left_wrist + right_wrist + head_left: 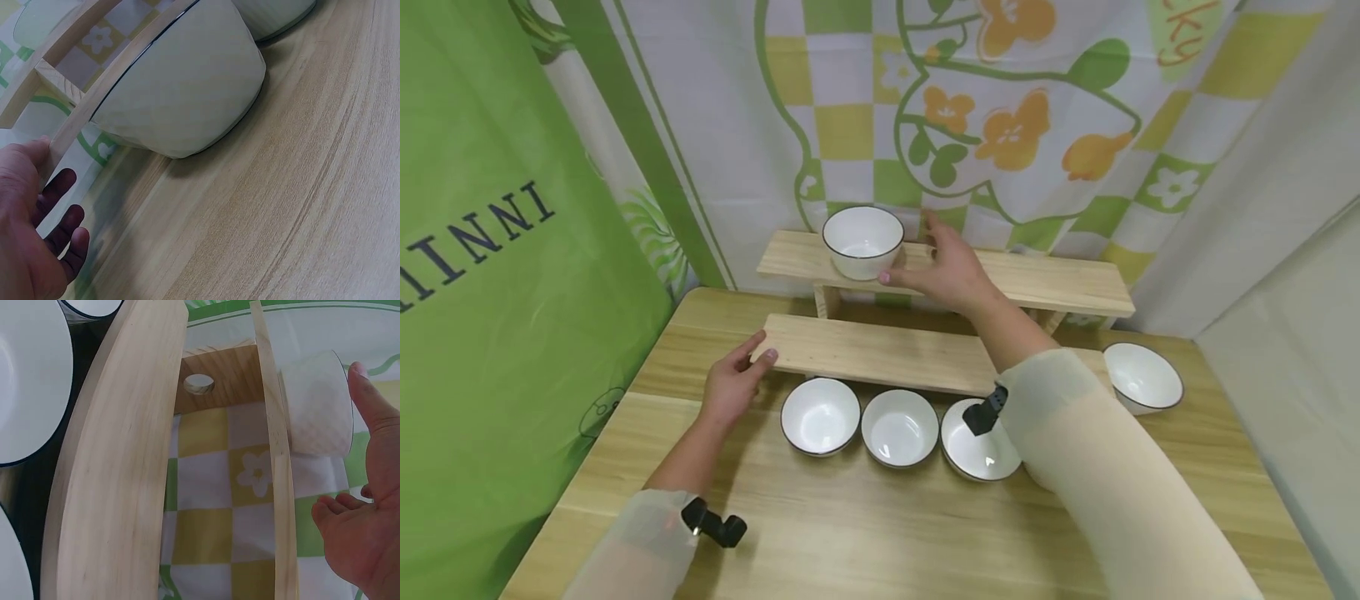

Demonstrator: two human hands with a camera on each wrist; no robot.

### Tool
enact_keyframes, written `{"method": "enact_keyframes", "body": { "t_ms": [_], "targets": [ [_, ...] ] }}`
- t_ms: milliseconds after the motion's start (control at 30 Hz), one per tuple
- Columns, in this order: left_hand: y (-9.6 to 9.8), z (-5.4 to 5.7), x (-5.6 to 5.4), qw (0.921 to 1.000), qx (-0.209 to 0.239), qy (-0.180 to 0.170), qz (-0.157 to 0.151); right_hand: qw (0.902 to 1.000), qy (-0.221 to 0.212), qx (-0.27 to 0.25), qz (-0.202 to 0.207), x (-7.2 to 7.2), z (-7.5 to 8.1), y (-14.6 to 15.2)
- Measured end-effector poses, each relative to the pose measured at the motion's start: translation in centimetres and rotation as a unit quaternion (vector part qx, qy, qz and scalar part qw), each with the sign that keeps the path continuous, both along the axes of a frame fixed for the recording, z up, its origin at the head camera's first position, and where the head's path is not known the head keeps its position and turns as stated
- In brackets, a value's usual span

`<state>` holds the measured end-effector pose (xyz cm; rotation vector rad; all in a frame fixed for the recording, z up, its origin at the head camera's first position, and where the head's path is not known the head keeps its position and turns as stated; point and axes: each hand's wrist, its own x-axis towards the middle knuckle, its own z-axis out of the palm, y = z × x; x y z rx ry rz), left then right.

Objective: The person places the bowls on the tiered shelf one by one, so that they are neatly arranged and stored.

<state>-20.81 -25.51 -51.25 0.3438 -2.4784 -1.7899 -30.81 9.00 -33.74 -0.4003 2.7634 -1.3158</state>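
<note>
A wooden two-tier shelf stands on the table, with its upper board (1045, 285) behind its lower board (872, 346). One white bowl (862, 242) with a dark rim sits upright on the left part of the upper board. My right hand (953, 273) is just right of this bowl, its thumb at the bowl's side and its other fingers spread apart from it. Whether the thumb touches is hard to tell. My left hand (732, 385) pinches the left end of the lower board between thumb and fingers, also seen around the board edge (65, 134) in the left wrist view.
In front of the lower board stand a left bowl (820, 417), a middle bowl (900, 427) and a right bowl (973, 450), partly behind my right sleeve. Another bowl (1142, 379) is at the shelf's right end. A patterned curtain (842, 75) hangs behind.
</note>
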Motion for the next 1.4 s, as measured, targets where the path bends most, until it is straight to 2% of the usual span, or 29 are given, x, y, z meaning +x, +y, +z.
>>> {"method": "enact_keyframes", "body": {
  "t_ms": [367, 600, 1400],
  "targets": [
    [0.2, 0.2, 0.1, 1.0000, -0.003, 0.000, -0.006, 0.9987, -0.032, -0.037, -0.009, 0.7, -0.5, 3.1],
    [0.3, 0.1, 0.0, 1.0000, -0.009, -0.001, -0.001, 0.9994, -0.023, -0.024, -0.005, 1.4, -1.1, 4.7],
    [0.7, 0.9, 0.2, 1.0000, -0.001, -0.006, 0.002, 0.9989, -0.027, -0.039, 0.001, 5.1, -2.2, 9.2]
  ]
}}
